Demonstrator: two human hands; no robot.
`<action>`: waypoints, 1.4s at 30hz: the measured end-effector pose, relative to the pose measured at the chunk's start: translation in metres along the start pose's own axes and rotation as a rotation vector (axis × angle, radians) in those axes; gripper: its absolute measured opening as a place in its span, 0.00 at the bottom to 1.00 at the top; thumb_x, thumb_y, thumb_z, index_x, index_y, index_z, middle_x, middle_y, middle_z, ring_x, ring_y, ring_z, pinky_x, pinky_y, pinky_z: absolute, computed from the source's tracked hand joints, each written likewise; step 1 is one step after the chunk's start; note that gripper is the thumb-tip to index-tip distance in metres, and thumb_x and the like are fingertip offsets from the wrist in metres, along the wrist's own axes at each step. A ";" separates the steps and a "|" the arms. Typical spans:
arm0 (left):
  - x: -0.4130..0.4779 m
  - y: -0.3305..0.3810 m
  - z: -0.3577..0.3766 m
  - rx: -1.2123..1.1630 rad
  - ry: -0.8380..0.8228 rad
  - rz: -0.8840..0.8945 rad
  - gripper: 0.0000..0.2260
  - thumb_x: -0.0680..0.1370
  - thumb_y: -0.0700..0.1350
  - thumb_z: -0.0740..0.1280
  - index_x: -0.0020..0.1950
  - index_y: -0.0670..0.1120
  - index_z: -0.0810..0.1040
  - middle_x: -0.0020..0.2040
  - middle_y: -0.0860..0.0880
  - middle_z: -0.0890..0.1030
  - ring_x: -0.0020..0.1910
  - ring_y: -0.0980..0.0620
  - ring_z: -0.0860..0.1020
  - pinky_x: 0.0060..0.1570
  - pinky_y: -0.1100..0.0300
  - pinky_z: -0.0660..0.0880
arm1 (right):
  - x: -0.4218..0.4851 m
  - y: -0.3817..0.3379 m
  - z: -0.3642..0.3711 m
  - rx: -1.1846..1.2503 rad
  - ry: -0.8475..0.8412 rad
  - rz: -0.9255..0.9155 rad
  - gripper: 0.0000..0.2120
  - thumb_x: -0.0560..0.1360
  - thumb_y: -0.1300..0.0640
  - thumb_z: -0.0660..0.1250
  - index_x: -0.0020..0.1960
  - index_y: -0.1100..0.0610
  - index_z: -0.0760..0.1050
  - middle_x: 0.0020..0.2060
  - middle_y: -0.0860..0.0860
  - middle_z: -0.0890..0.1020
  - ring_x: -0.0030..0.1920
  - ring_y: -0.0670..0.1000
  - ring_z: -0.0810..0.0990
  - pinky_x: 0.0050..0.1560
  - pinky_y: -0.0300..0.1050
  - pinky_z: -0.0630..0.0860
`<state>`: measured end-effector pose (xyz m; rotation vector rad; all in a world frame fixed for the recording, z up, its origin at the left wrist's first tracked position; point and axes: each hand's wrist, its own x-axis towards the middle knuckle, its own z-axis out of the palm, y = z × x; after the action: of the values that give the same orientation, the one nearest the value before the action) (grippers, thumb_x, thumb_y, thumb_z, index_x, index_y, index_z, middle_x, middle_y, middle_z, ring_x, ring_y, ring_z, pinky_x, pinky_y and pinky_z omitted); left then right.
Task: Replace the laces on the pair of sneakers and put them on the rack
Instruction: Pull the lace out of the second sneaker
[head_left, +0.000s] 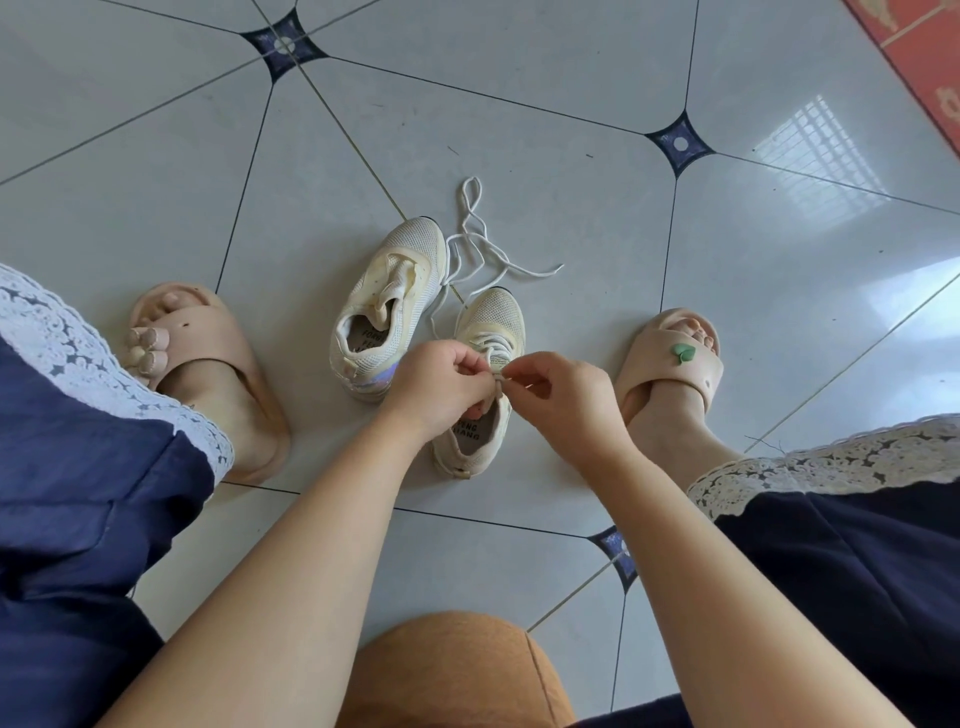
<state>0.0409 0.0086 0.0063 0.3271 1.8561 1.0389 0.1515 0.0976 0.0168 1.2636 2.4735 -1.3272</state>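
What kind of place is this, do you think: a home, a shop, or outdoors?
Probably a room in a home. The floor is glossy tile with dark corner insets, a window reflection shines on it, the person wears soft slippers, and a red mat lies at the far right.

I'm sitting over a floor (519, 130) of pale grey glossy tiles with thin dark joints and small dark diamond insets at the corners; a window's reflection shines on it to my right. Two cream sneakers stand on it between my feet. The left sneaker (387, 306) is unlaced, its tongue bare. The right sneaker (488, 322) is just beside it and has a lace (493, 345) threaded across it. A loose lace (472, 244) lies in loops at their toes. My left slipper (208, 353) and right slipper (670, 364) rest flat on either side. A red mat (914, 47) covers the far right corner.
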 end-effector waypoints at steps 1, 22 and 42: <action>0.000 0.001 0.000 0.087 0.012 0.045 0.08 0.70 0.36 0.69 0.34 0.48 0.76 0.26 0.52 0.78 0.23 0.60 0.74 0.28 0.71 0.72 | -0.001 -0.001 0.002 -0.093 0.021 -0.042 0.05 0.71 0.57 0.69 0.47 0.53 0.81 0.38 0.45 0.83 0.39 0.45 0.79 0.42 0.35 0.72; 0.001 0.003 0.000 0.369 0.058 0.156 0.04 0.71 0.40 0.69 0.38 0.48 0.76 0.32 0.55 0.77 0.30 0.58 0.74 0.33 0.73 0.68 | -0.005 0.004 0.006 -0.029 0.132 -0.075 0.04 0.69 0.61 0.69 0.43 0.55 0.81 0.35 0.47 0.82 0.36 0.46 0.78 0.40 0.34 0.70; -0.001 0.004 0.003 -0.350 0.023 -0.248 0.05 0.73 0.37 0.68 0.38 0.46 0.78 0.27 0.54 0.78 0.26 0.59 0.73 0.25 0.70 0.71 | -0.003 0.003 0.009 0.483 0.024 0.272 0.06 0.70 0.59 0.68 0.38 0.49 0.79 0.30 0.44 0.82 0.36 0.42 0.81 0.43 0.35 0.74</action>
<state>0.0431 0.0120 0.0098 -0.1190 1.6455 1.1694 0.1531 0.0899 0.0103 1.6380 1.9562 -1.8982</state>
